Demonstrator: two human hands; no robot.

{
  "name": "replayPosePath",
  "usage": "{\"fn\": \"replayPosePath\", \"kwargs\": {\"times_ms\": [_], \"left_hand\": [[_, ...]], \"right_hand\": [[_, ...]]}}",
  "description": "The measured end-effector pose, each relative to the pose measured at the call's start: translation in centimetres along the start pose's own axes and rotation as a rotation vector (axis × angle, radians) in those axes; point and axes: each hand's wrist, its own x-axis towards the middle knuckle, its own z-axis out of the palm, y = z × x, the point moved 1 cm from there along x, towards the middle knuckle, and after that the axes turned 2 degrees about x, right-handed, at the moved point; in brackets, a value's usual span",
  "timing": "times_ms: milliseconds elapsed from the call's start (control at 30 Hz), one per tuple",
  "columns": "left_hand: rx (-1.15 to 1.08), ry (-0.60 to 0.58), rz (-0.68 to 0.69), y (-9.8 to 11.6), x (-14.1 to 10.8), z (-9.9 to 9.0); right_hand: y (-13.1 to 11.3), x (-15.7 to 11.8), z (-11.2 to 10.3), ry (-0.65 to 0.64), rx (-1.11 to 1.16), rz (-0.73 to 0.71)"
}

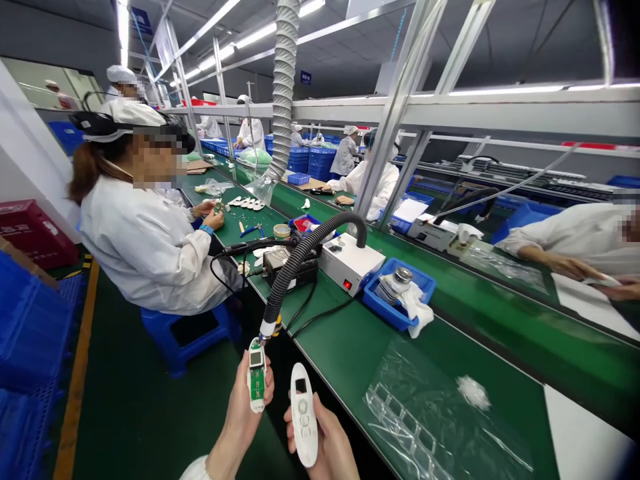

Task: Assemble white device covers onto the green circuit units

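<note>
- The left hand [239, 403] pinches the green board [257, 383] by its sides, long way up and down.
- The white cover [303, 420] is near, just right and lower, its top leaning left.
- The right hand [331, 441], nearer the cover, pinches it.

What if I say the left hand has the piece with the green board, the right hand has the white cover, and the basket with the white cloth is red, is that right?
Not quite: the basket with the white cloth is blue, as the head view shows. The left hand does have the piece with the green board, and the right hand the white cover.
</note>
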Motion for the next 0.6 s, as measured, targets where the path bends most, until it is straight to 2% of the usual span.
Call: {"fn": "replayPosePath", "kwargs": {"times_ms": [100, 233, 400, 600], "left_hand": [[0.025, -0.005, -0.077, -1.4, -1.7, 0.5], [-0.001, -0.032, -0.195, -2.5, -4.2, 2.0], [0.018, -0.056, -0.232, -2.2, -6.2, 3.8], [0.057, -0.037, -0.253, -1.3, -7.7, 4.9]], "right_hand": [[-0.7, -2.3, -1.2, 0.000, 0.087, 0.012], [-1.5, -4.7, -2.4, 0.015, 0.068, 0.006], [-2.0, -6.3, -3.2, -0.015, 0.048, -0.024], [-2.2, -7.1, -3.9, -0.083, 0.026, -0.045]]}}
